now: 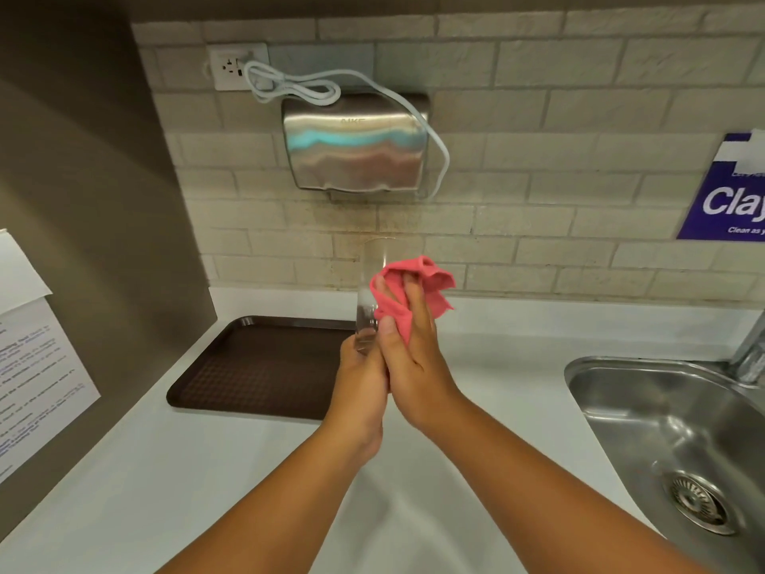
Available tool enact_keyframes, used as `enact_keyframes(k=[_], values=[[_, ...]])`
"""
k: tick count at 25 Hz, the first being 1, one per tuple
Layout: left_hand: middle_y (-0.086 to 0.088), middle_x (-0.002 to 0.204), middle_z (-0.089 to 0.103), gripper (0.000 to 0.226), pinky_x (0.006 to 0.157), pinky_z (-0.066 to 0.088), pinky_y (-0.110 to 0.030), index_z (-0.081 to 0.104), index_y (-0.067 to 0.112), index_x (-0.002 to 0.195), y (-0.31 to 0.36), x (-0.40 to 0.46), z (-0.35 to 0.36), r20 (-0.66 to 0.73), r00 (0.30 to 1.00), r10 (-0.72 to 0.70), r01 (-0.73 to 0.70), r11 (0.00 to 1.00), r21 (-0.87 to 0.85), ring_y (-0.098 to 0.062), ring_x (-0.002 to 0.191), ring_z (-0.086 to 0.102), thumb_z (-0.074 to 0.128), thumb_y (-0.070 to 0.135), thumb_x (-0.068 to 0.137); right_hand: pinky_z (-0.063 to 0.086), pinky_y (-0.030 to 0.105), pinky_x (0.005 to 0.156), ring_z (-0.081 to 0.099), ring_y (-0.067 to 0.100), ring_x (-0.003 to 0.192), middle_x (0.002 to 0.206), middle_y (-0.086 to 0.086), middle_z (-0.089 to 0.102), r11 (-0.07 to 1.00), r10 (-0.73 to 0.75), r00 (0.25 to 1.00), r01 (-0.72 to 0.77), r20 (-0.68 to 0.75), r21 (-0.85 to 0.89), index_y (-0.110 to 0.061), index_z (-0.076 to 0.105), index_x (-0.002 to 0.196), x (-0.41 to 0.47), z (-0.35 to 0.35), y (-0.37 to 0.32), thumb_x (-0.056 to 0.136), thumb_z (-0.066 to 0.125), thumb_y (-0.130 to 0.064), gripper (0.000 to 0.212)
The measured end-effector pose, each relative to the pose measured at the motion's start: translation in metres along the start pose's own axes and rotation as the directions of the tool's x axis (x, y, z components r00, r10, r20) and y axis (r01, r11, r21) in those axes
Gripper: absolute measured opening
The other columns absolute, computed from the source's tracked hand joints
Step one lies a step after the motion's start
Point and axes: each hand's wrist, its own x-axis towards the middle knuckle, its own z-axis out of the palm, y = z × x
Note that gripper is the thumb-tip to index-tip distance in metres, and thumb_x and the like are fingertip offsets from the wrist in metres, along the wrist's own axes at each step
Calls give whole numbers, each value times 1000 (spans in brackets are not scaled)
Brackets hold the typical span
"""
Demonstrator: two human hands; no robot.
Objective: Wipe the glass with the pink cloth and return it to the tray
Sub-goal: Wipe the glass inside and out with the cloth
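A tall clear glass [371, 279] stands upright in the air above the counter, held at its base by my left hand [359, 379]. My right hand [414, 358] presses a crumpled pink cloth [418, 290] against the right side of the glass, fingers spread over the cloth. The brown tray [252, 366] lies on the white counter just left of and below the glass, with nothing on it. The lower part of the glass is hidden by my fingers.
A steel sink [670, 432] with a faucet [749, 350] sits at the right. A steel hand dryer [356, 147] with a white cord hangs on the tiled wall above the glass. Paper notices [29, 350] hang on the left wall; a purple sign [728, 192] is at the right.
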Motion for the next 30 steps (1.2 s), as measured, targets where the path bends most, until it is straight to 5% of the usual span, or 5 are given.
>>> enact_keyframes(k=[7, 13, 17, 25, 30], values=[[-13, 109, 78, 33, 86, 61, -39, 59, 29, 124, -19, -5, -1, -36, 999, 7, -3, 995, 97, -27, 95, 71, 52, 54, 103, 26, 43, 131, 10, 15, 166, 180, -9, 7, 949, -106, 985, 142, 137, -281, -49, 13, 167, 22, -25, 5, 109, 35, -53, 63], [-1, 76, 74, 37, 68, 47, -33, 61, 12, 122, -11, -10, 10, -26, 998, 62, -63, 997, -55, -17, 71, 59, 52, 45, 108, 29, 33, 126, 34, 9, 155, 176, -5, 24, 963, 190, 981, -179, -37, 200, -40, 14, 170, 46, -27, -11, 112, 24, -58, 62], [-8, 127, 79, 49, 102, 53, -37, 68, 12, 135, 10, 5, 9, 56, 998, -35, 51, 948, -313, -18, 117, 75, 51, 48, 108, 20, 7, 124, 16, -28, 146, 176, -16, 13, 999, 22, 999, -20, 43, -49, -25, 16, 172, 8, -11, -13, 114, 38, -44, 65], [-20, 113, 78, 50, 85, 53, -41, 64, 7, 137, -1, -1, -2, 83, 995, -51, 62, 990, -127, -24, 98, 71, 50, 45, 108, -1, 37, 134, -17, 11, 167, 182, -14, -6, 945, 17, 991, 27, 132, -325, -35, 15, 172, 29, -23, -7, 109, 24, -54, 66], [-1, 71, 68, 33, 63, 41, -30, 59, 12, 110, 0, -6, -1, 34, 999, -40, 44, 991, -125, -14, 64, 52, 54, 44, 107, 31, 47, 129, 26, 18, 161, 179, -6, 15, 994, 112, 991, -111, 67, -19, -40, 12, 172, 48, -28, -10, 104, 23, -64, 72]])
